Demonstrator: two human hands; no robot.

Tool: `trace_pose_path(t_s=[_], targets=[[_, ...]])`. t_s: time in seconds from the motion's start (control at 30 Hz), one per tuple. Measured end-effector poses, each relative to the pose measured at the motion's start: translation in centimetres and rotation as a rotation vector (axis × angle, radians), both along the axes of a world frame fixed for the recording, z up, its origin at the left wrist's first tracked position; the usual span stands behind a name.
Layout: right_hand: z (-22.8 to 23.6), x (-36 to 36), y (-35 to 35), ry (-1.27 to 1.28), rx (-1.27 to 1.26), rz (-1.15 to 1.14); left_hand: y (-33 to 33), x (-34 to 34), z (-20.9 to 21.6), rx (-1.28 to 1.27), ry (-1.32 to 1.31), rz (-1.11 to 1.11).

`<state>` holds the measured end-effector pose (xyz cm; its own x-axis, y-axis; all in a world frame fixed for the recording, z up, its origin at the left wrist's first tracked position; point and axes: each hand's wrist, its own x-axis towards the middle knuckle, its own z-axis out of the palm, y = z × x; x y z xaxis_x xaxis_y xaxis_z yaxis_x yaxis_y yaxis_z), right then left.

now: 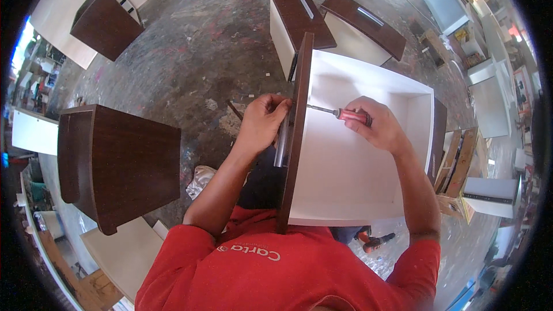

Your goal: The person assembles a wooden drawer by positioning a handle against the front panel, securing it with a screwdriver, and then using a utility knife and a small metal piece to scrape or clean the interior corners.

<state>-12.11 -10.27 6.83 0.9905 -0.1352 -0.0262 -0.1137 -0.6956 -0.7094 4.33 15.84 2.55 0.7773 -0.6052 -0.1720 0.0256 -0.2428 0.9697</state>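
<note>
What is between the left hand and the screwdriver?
In the head view, the brown drawer front stands between them: left hand outside, at the metal handle; screwdriver inside, held in the right hand.

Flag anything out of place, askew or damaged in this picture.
Mildly odd: a crumpled pale cloth or wrap lies loose on the stained floor beside the left forearm, as if dropped. The drawer shows no obvious damage.

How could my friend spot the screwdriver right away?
Find the big white drawer box with the dark brown wooden front. Over its open inside, the right hand grips the red-handled metal screwdriver, thin shaft pointing left. Unlike the plain silver metal bar handle outside that front, it has a red grip.
</note>
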Motion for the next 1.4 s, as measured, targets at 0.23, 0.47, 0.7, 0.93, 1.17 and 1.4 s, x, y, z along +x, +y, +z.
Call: trace_pose_path(t_s=[0.23, 0.47, 0.7, 0.93, 1.17, 1.4], targets=[[1.0, 0.4, 1.5, 0.042, 0.059, -0.04, 0.2, 0.1, 0.0, 0.003, 0.015, 0.019], [-2.0, 0.0, -0.3, -0.164, -0.216, 0.075, -0.1, 0.3, 0.7, -0.003, 0.027, -0.025], [-0.8, -0.3, 0.2, -0.125, -0.052, 0.002, 0.2, 0.3, 0.2, 0.066, 0.008, 0.026], [-0.7, -0.2, 0.8, -0.101, -0.037, -0.013, 0.7, 1.3, -0.9, 0.06, 0.03, 0.009], [-2.9, 0.0, 0.0, -0.063, -0.089, -0.008, 0.0, 1.0, -0.2, 0.021, 0.16, -0.03], [-3.1, -0.1, -0.5, -0.111, -0.152, 0.059, 0.2, 1.6, -1.4, 0.012, 0.123, -0.037]])
